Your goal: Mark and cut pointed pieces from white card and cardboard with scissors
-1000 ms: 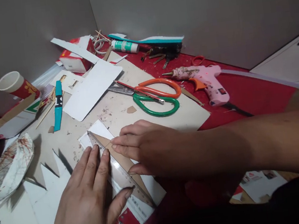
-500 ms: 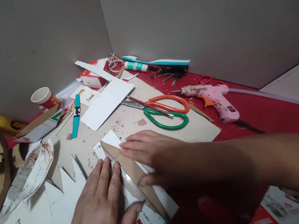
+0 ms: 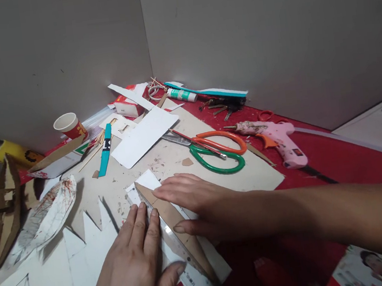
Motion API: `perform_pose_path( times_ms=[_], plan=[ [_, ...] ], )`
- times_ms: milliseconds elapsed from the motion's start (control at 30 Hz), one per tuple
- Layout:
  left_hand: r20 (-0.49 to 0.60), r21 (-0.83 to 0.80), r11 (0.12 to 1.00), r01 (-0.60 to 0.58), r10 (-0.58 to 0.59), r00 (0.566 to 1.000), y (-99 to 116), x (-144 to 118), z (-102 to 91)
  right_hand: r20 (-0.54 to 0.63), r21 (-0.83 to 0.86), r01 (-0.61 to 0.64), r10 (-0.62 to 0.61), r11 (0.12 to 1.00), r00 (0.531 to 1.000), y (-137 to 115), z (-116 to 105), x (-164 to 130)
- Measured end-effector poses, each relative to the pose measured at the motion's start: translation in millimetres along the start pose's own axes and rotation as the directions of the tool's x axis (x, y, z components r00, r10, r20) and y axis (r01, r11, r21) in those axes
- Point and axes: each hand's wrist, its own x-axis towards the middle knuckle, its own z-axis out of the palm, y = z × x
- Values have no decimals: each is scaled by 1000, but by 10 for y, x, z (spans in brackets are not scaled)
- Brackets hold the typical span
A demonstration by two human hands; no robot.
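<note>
My left hand (image 3: 135, 256) lies with its fingers stretched over a clear plastic ruler (image 3: 175, 240), holding nothing. Along the ruler's right edge runs a tapered brown cardboard piece (image 3: 166, 208), its pointed end towards the back. My right hand (image 3: 191, 198) rests its fingers flat across this piece, thumb apart, also gripping nothing. White card (image 3: 151, 178) shows beneath the ruler and the cardboard. Left of my left hand lies a white sheet with jagged points (image 3: 83, 258). Behind my right hand are scissors (image 3: 209, 152) with one orange and one green handle, a pencil (image 3: 198, 144) lying across them.
A pink glue gun (image 3: 274, 137) lies at the right on the red tabletop. White card pieces (image 3: 145, 137), a teal strip (image 3: 105, 149), a paper cup (image 3: 70, 125) and a yellow bottle (image 3: 14, 153) are further back. Cut cardboard (image 3: 3, 217) stands at left; grey walls (image 3: 232, 26) meet behind.
The whole view has shifted slightly, so things appear a little lower and further right. Both hands keep nearly the same place on the ruler and cardboard.
</note>
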Motion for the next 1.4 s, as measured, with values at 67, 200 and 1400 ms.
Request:
perform_pose_path(
  times_ms=[67,200,1400],
  plan=[
    [1,4,1000,8,-8,1000,-1,-10,10,-26,52,-7,8,999,1000,-34,-5,45],
    [-1,-5,1000,11,-11,1000,15,-16,18,38,83,-229,227,970,973,-123,-76,156],
    [134,-572,700,429,-436,890,-1,-100,100,144,267,-646,633,715,760,-121,-119,476]
  ],
)
